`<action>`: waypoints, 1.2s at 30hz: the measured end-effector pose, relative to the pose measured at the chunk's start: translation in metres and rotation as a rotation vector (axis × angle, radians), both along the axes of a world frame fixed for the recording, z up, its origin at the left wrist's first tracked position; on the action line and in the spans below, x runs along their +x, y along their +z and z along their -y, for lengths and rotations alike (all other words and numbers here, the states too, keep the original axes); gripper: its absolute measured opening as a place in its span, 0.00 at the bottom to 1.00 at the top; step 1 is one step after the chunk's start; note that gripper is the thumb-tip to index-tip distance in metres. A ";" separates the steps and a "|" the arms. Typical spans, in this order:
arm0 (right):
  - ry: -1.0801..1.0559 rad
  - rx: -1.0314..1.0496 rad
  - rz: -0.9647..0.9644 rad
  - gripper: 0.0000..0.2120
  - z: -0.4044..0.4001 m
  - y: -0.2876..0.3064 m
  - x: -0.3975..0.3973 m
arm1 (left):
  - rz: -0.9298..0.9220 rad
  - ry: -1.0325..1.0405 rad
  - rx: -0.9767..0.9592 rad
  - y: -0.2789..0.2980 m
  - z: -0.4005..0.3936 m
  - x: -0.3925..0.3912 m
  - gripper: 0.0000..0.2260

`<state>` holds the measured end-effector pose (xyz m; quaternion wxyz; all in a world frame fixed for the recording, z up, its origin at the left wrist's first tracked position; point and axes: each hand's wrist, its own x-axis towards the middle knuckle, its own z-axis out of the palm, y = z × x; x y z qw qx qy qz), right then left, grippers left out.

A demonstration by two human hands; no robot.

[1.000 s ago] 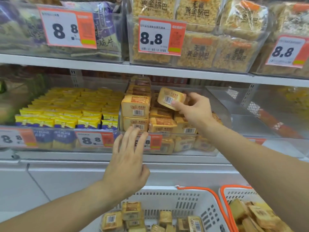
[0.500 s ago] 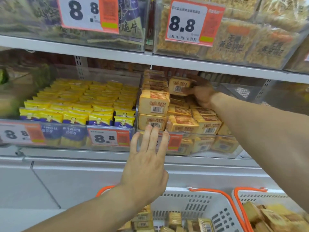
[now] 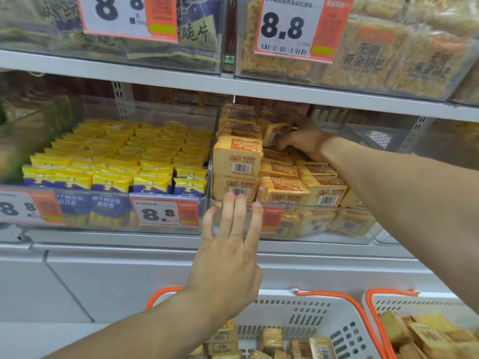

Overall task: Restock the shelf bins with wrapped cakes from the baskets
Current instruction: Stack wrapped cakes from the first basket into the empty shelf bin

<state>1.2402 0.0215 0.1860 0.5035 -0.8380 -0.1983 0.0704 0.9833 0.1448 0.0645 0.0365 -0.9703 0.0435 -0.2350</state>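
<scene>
Shelf bin (image 3: 298, 207), mid-restock with wrapped cakes.
Right hand (image 3: 304, 138) deep in the bin, fingers curled round one cake (image 3: 274, 129) at the back row. Left hand (image 3: 229, 257) flat, fingers straight, against the bin's clear front. Two baskets (image 3: 311, 310) of cakes below.

cakes (image 3: 282, 182) in shelf bin (image 3: 298, 211) | baskets (image 3: 305, 320) below | packets (image 3: 121, 161) left

Your right hand (image 3: 303, 137) hides part of the cake (image 3: 276, 130) it holds deep in the bin; both baskets (image 3: 305, 320) run off the frame's bottom edge, and the price tag (image 3: 272, 220) behind your left fingers (image 3: 234, 216) is blurred
</scene>
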 end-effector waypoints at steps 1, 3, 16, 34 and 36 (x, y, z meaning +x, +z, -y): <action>0.021 -0.002 -0.001 0.38 -0.002 0.001 -0.001 | -0.004 0.000 0.002 0.000 0.000 0.000 0.43; 0.030 0.011 0.014 0.33 -0.004 0.002 -0.006 | -0.007 -0.003 -0.001 -0.001 0.000 0.000 0.43; -0.435 -0.225 0.339 0.29 -0.026 -0.014 -0.005 | -0.021 0.003 0.007 -0.002 0.001 0.001 0.45; -0.292 -0.566 0.245 0.13 -0.002 0.000 -0.051 | 0.036 0.007 0.047 -0.006 0.002 0.002 0.41; -0.226 -0.623 0.298 0.13 0.016 -0.002 -0.073 | 0.040 0.005 -0.020 -0.004 0.005 -0.002 0.40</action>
